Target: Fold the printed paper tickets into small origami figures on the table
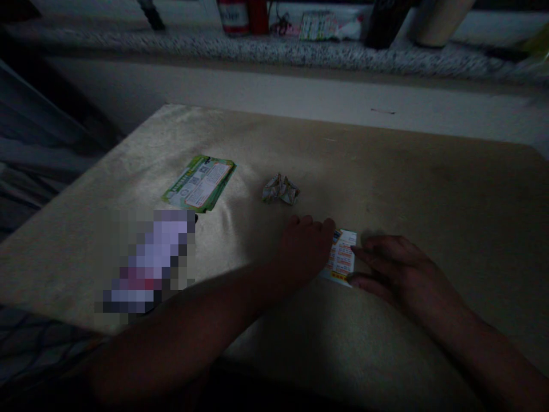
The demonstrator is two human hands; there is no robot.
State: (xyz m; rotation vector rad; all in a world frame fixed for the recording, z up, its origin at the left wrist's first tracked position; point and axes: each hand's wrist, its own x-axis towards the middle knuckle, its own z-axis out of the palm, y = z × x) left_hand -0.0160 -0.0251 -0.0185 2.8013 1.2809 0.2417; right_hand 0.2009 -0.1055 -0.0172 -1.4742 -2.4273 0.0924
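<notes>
A small printed paper sheet (pixel 344 254), white with orange rows of text and a yellow strip, lies on the table between my hands. My left hand (pixel 306 243) rests over its left part, fingers curled down on it and hiding that side. At the sheet's right edge, my right hand (pixel 397 266) holds with thumb and fingertips, the thumb at the lower corner and a finger higher up. Just beyond my left hand sits a folded paper piece (pixel 281 190) with pointed corners.
A stack of green-and-white printed leaflets (pixel 201 182) lies at the left of the table (pixel 407 171). Nearer me is a blurred-out phone-shaped object (pixel 150 260). Behind, a speckled sill (pixel 257 54) carries a red can (pixel 234 17), a dark container (pixel 386 23) and a pale cup (pixel 441 23).
</notes>
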